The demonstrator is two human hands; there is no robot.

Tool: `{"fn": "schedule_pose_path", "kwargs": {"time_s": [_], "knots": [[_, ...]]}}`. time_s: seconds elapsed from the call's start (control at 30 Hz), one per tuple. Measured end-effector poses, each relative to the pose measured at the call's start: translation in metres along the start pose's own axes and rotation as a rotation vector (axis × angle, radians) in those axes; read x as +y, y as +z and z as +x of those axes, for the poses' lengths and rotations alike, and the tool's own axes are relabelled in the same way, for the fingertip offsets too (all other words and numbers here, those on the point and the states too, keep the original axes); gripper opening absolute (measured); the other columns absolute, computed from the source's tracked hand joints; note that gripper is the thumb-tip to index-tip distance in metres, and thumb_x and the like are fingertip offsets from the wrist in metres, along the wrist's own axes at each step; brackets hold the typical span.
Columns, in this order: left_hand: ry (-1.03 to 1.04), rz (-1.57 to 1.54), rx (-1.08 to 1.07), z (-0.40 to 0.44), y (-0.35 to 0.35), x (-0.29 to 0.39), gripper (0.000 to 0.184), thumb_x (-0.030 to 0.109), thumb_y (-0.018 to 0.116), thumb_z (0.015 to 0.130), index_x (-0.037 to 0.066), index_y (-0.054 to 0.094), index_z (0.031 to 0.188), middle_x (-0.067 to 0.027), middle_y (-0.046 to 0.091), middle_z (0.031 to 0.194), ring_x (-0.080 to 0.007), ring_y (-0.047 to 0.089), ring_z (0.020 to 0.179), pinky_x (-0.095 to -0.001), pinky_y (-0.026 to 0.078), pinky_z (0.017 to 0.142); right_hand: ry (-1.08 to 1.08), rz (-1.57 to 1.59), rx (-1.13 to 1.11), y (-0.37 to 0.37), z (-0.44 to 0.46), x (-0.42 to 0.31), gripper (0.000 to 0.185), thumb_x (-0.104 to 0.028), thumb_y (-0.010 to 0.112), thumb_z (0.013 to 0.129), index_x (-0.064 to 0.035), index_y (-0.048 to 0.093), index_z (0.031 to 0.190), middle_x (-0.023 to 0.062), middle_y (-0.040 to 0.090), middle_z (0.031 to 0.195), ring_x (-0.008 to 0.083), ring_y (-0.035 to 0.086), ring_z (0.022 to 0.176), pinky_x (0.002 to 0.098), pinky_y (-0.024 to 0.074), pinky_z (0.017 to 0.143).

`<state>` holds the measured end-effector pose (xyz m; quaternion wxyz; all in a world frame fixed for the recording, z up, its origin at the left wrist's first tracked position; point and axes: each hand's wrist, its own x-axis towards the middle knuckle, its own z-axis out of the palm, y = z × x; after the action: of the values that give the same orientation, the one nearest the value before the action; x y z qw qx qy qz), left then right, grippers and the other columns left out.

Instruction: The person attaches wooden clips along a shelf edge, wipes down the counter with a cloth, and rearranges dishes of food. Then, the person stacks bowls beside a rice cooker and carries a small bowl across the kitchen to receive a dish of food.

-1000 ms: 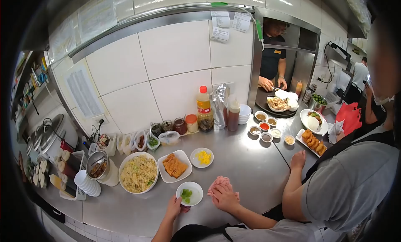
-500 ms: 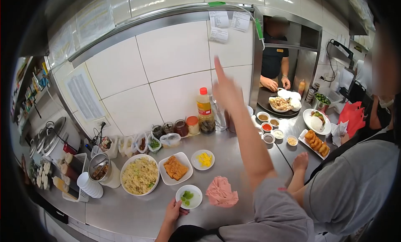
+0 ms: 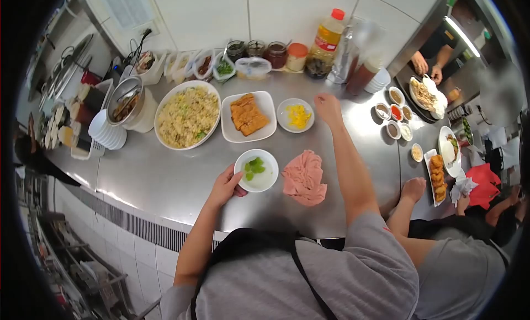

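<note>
Left hand (image 3: 225, 186) grips small round white bowl (image 3: 267, 180) of green leaves (image 3: 254, 169), near front edge of grey metal tabletop (image 3: 160, 182). Right hand (image 3: 329, 109) curled beside round white plate (image 3: 285, 123) of yellow pieces (image 3: 298, 116); contents indeterminable.

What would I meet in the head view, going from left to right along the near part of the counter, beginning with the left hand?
Left hand, white bowl with green leaves, pink cloth, right forearm, co-worker's hand, fried pieces.
</note>
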<state>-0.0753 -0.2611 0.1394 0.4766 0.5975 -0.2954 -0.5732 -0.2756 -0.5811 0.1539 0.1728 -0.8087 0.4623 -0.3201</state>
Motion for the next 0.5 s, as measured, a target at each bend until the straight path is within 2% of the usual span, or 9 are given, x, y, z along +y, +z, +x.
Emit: {"fn": "schedule_pose_path", "kwargs": {"time_s": [0.1, 0.17, 0.2, 0.23, 0.3, 0.5], "knots": [[-0.024, -0.002, 0.008, 0.0, 0.0, 0.003, 0.041, 0.022, 0.045, 0.09, 0.009, 0.037, 0.128, -0.0054, 0.059, 0.073, -0.0106, 0.057, 0.052, -0.0221, 0.049, 0.047, 0.069, 0.034, 0.009, 0.021, -0.015, 0.004, 0.025, -0.02, 0.054, 0.079, 0.0005, 0.063, 0.089, 0.0181, 0.063, 0.079, 0.0294, 0.062, 0.072, 0.0358, 0.0481, 0.068], [-0.033, -0.002, 0.008, -0.002, 0.0, 0.003, 0.042, 0.022, 0.045, 0.09, 0.009, 0.037, 0.129, -0.0053, 0.059, 0.073, -0.0106, 0.057, 0.052, -0.0218, 0.049, 0.047, 0.337, 0.294, -0.218, 0.021, -0.016, 0.003, 0.026, -0.019, 0.055, 0.078, 0.0018, 0.062, 0.091, 0.016, 0.063, 0.075, 0.0228, 0.061, 0.061, 0.0334, 0.0488, 0.06], [-0.028, -0.012, 0.01, -0.001, 0.001, 0.003, 0.042, 0.022, 0.045, 0.09, 0.009, 0.036, 0.129, -0.0053, 0.059, 0.073, -0.0106, 0.057, 0.052, -0.0217, 0.049, 0.047, 0.365, 0.322, -0.231, 0.019, -0.016, 0.0, 0.024, -0.018, 0.056, 0.078, 0.0015, 0.063, 0.09, 0.0125, 0.062, 0.07, 0.0175, 0.058, 0.054, 0.0301, 0.0481, 0.052], [-0.021, -0.021, 0.009, -0.001, 0.0, 0.004, 0.043, 0.022, 0.045, 0.089, 0.009, 0.036, 0.129, -0.0053, 0.059, 0.072, -0.0106, 0.057, 0.052, -0.0216, 0.049, 0.047, 0.365, 0.327, -0.235, 0.022, -0.014, 0.004, 0.024, -0.018, 0.056, 0.078, 0.0015, 0.063, 0.09, 0.0125, 0.062, 0.07, 0.0175, 0.058, 0.054, 0.0301, 0.0481, 0.052], [-0.027, -0.014, 0.012, -0.002, 0.001, 0.005, 0.043, 0.022, 0.045, 0.089, 0.009, 0.036, 0.129, -0.0055, 0.059, 0.072, -0.0107, 0.058, 0.053, -0.0215, 0.049, 0.047, 0.151, 0.142, -0.173, 0.03, -0.006, 0.015, 0.022, -0.017, 0.055, 0.079, 0.0011, 0.063, 0.089, 0.0115, 0.063, 0.071, 0.0177, 0.057, 0.052, 0.0291, 0.0479, 0.049], [-0.041, 0.006, 0.013, -0.001, 0.002, 0.005, 0.044, 0.02, 0.045, 0.089, 0.008, 0.035, 0.13, -0.0061, 0.06, 0.073, -0.0112, 0.058, 0.053, -0.0213, 0.049, 0.047, 0.227, 0.181, -0.094, 0.039, 0.026, 0.027, 0.021, -0.016, 0.054, 0.079, 0.001, 0.064, 0.087, 0.0109, 0.063, 0.071, 0.0183, 0.061, 0.055, 0.0288, 0.0488, 0.05]]}}
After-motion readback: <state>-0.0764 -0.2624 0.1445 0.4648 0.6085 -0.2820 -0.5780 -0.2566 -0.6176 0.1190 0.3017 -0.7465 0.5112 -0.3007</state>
